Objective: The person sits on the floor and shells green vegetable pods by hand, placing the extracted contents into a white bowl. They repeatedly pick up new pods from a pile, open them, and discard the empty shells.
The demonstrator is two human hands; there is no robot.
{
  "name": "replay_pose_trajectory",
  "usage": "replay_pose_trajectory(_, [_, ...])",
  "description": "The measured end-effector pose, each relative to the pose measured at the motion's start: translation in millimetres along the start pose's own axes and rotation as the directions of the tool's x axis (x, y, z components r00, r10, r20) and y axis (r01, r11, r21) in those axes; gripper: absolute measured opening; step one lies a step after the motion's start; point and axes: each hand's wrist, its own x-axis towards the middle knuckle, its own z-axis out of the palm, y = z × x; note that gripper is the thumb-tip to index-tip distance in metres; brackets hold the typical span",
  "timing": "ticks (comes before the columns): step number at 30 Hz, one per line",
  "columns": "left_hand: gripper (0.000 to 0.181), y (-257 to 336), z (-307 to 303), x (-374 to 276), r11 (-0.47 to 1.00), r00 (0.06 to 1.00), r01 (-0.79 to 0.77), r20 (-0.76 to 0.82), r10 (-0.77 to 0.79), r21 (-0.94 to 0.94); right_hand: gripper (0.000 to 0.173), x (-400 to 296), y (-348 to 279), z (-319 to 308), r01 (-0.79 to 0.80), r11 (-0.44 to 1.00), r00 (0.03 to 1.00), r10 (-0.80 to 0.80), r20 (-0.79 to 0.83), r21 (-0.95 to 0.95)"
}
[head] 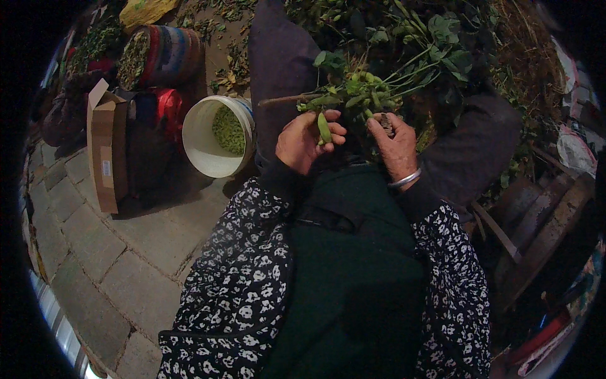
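Observation:
My left hand (pixel 305 142) holds a green bean pod (pixel 324 129) in its curled fingers. Beside it, my right hand (pixel 396 144) pinches at the lower end of a pod cluster (pixel 369 90) on a leafy bean plant. Something brown and ridged (pixel 387 125) shows at its index finger; I cannot tell what it is. The plant's woody stem (pixel 289 99) points left across my dark trouser leg (pixel 279 57). Its broad leaves (pixel 445 52) spread to the upper right. A white plastic bucket (pixel 201 156) stands tilted to the left, with green shelled beans or small pods (pixel 228 130) in its bottom.
An open cardboard box (pixel 108 156) stands on the paving stones (pixel 128 275) at left. Behind it, a striped woven container (pixel 173 52) holds dry plant matter, near a red bag (pixel 169 109). More bean plants (pixel 350 19) heap ahead. Wooden boards (pixel 539 241) lie at right.

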Motion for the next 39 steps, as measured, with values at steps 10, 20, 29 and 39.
replay_pose_trajectory(10, [0.045,6,3,2,0.94,0.998,-0.003,-0.062,-0.019,-0.341,0.019,0,2,2,0.016,1.0,1.0,-0.016,-0.002,0.011])
replay_pose_trajectory(20, [0.028,10,10,13,0.816,0.97,-0.005,-0.2,-0.135,-0.578,0.022,0,1,1,0.021,1.0,1.0,-0.021,0.005,0.008])
replay_pose_trajectory(29, [0.029,0,-6,6,0.836,0.987,0.148,0.135,-0.089,-0.528,0.02,-1,0,-1,0.039,0.999,0.999,-0.04,-0.017,-0.023])
replay_pose_trajectory(39, [0.029,-17,12,12,0.964,0.975,0.083,0.178,-0.131,0.251,0.013,-3,-21,-6,0.235,0.969,0.971,-0.237,-0.02,-0.075])
